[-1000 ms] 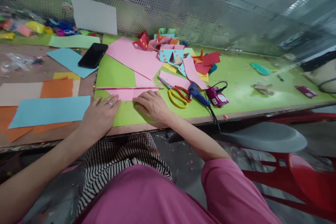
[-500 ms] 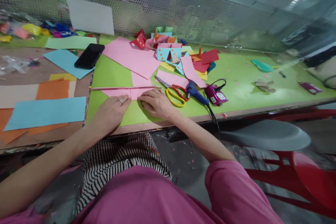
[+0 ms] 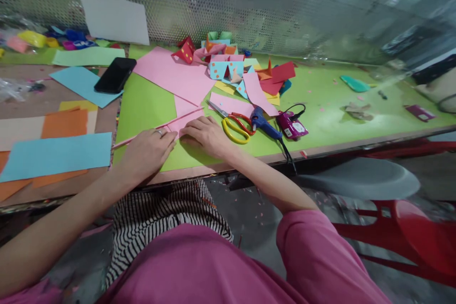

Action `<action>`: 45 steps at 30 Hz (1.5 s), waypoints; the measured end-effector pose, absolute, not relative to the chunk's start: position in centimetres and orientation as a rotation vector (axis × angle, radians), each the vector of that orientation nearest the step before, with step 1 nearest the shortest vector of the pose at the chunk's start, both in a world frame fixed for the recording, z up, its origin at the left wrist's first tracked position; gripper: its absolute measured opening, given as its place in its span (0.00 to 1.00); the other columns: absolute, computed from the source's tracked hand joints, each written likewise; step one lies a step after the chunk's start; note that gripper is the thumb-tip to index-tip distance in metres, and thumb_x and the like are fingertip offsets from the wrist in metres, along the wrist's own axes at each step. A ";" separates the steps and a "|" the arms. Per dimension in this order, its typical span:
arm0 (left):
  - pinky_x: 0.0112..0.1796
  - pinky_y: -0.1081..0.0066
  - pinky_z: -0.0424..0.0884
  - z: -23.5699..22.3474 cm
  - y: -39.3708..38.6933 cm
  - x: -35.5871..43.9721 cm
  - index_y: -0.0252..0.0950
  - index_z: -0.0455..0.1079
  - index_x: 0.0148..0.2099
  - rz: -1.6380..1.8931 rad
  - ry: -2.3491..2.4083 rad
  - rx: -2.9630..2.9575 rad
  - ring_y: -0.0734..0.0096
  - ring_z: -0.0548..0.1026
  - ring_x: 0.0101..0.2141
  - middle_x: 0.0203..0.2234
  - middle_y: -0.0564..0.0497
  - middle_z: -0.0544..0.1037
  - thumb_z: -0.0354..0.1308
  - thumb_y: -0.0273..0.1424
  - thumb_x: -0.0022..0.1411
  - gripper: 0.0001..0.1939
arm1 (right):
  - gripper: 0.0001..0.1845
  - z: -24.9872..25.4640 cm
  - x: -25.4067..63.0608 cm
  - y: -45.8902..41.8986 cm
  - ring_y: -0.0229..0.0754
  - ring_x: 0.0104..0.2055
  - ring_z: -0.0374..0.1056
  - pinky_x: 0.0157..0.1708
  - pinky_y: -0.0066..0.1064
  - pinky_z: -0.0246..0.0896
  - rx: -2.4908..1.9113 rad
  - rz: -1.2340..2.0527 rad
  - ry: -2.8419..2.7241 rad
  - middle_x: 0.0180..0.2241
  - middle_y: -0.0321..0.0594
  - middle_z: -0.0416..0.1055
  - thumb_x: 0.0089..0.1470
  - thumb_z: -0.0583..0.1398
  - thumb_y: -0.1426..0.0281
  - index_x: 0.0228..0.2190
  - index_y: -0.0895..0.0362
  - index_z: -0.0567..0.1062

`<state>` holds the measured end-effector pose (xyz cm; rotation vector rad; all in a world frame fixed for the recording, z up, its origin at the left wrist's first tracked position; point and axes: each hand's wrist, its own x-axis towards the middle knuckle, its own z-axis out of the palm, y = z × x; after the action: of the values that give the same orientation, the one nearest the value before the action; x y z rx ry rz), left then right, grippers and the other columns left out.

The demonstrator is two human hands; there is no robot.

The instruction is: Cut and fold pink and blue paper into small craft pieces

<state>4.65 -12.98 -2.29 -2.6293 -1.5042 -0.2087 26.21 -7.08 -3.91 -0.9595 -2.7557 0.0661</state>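
Note:
A folded pink paper strip lies slanted near the front edge of the green work surface, with a crease near its middle. My left hand, a ring on one finger, presses its closed fingers on the strip's left part and covers some of it. My right hand has its fingers curled together on the right part, the thumb tucked low. The fingertips of both hands are close together. Just right of my right hand lie scissors with red and yellow handles and a blue glue gun.
A purple power bank with a cable sits beyond the glue gun. Folded and cut paper pieces pile up behind, beside a large pink sheet. Leftward are a black phone and a blue paper strip. A red chair stands right.
The pink strip has turned, its left end swinging toward me and its right end tilting away. Both hands have shifted slightly left with it, and the view has moved a little.

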 end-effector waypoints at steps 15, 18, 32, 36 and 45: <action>0.40 0.65 0.70 -2.3 -7.0 2.7 0.35 0.80 0.45 -0.264 -1.326 -3.016 0.60 0.77 0.40 0.40 0.42 0.81 0.49 0.36 0.71 0.18 | 0.22 -4.5 25.5 -5.1 0.47 0.40 0.63 0.44 0.41 0.54 -0.670 -0.360 -2.956 0.39 0.45 0.76 0.73 0.43 0.70 0.46 0.58 0.76; 0.40 0.65 0.70 -2.2 -6.9 2.7 0.35 0.79 0.47 -0.257 -1.319 -3.005 0.60 0.77 0.40 0.40 0.43 0.81 0.51 0.37 0.69 0.17 | 0.23 -4.9 25.3 -5.0 0.47 0.39 0.63 0.44 0.42 0.53 -0.786 -0.349 -2.899 0.37 0.46 0.74 0.73 0.42 0.70 0.43 0.58 0.76; 0.46 0.58 0.70 -3.4 -7.2 3.5 0.33 0.78 0.41 -0.390 -1.244 -2.837 0.57 0.76 0.41 0.39 0.40 0.81 0.47 0.29 0.71 0.17 | 0.18 -5.1 25.9 -5.6 0.45 0.41 0.64 0.43 0.36 0.52 -0.994 0.025 -2.650 0.39 0.44 0.77 0.71 0.51 0.62 0.40 0.57 0.77; 0.48 0.57 0.69 -3.4 -6.9 3.0 0.33 0.79 0.42 -0.399 -1.276 -2.920 0.56 0.76 0.43 0.41 0.41 0.82 0.48 0.29 0.70 0.17 | 0.14 -5.3 26.0 -5.5 0.44 0.40 0.64 0.43 0.36 0.56 -0.968 0.217 -2.557 0.38 0.44 0.75 0.70 0.53 0.63 0.38 0.57 0.75; 0.42 0.63 0.69 -2.5 -6.6 3.8 0.35 0.76 0.41 -0.412 -1.603 -2.965 0.60 0.75 0.41 0.39 0.44 0.80 0.50 0.34 0.70 0.14 | 0.09 -5.1 25.4 -5.8 0.44 0.39 0.63 0.44 0.37 0.59 -1.066 0.384 -2.408 0.37 0.43 0.69 0.66 0.55 0.67 0.33 0.56 0.71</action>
<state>3.76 -6.57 -2.48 -2.9650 -1.6029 -0.4117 25.42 -5.78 -5.08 -1.0659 -2.4083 0.3837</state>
